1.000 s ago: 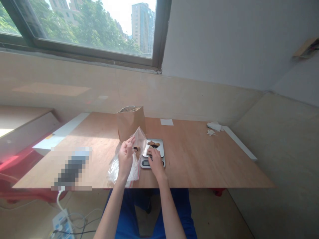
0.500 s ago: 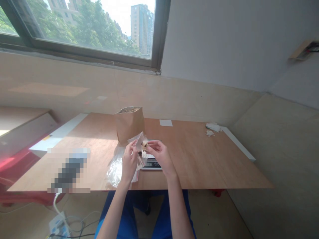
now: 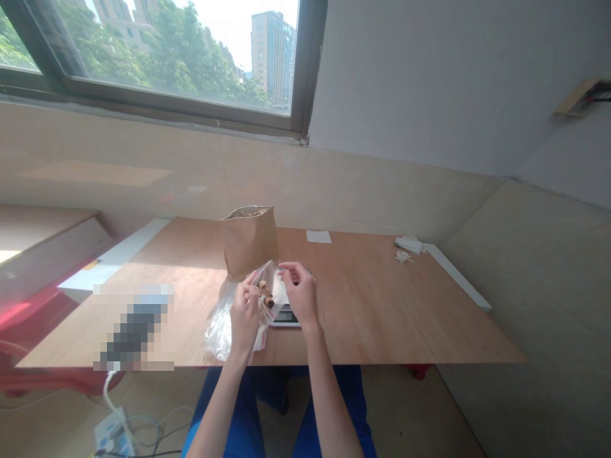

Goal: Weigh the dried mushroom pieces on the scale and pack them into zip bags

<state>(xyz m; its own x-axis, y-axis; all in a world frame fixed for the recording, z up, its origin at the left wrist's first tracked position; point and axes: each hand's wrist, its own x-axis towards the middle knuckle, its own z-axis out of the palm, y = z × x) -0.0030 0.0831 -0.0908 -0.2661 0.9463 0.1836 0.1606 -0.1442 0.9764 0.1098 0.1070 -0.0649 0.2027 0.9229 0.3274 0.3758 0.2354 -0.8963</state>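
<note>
Pinched in the fingers of my left hand [image 3: 245,318] is a small clear zip bag [image 3: 273,277], held tilted above the table. Several brown and pale dried pieces [image 3: 265,295] show inside it; their kind I cannot make out. My right hand [image 3: 302,299] has its thumb and forefinger closed at the bag's upper right edge, the other fingers bent. Below the hands a digital kitchen scale [image 3: 285,317] is partly hidden, its dark display facing me. A stack of clear plastic bags [image 3: 219,331] lies left of the scale, beside my left wrist.
An open brown paper bag [image 3: 249,242] stands upright behind my hands. A white card [image 3: 318,236] lies at the back of the wooden table [image 3: 391,312], with crumpled white scraps [image 3: 408,245] at back right. A blurred-out device [image 3: 133,327] with a white cable lies left.
A pale piece that my right fingers held at the zip bag's mouth is now in the bag with the others. My right hand has shifted slightly left, to the bag's edge.
</note>
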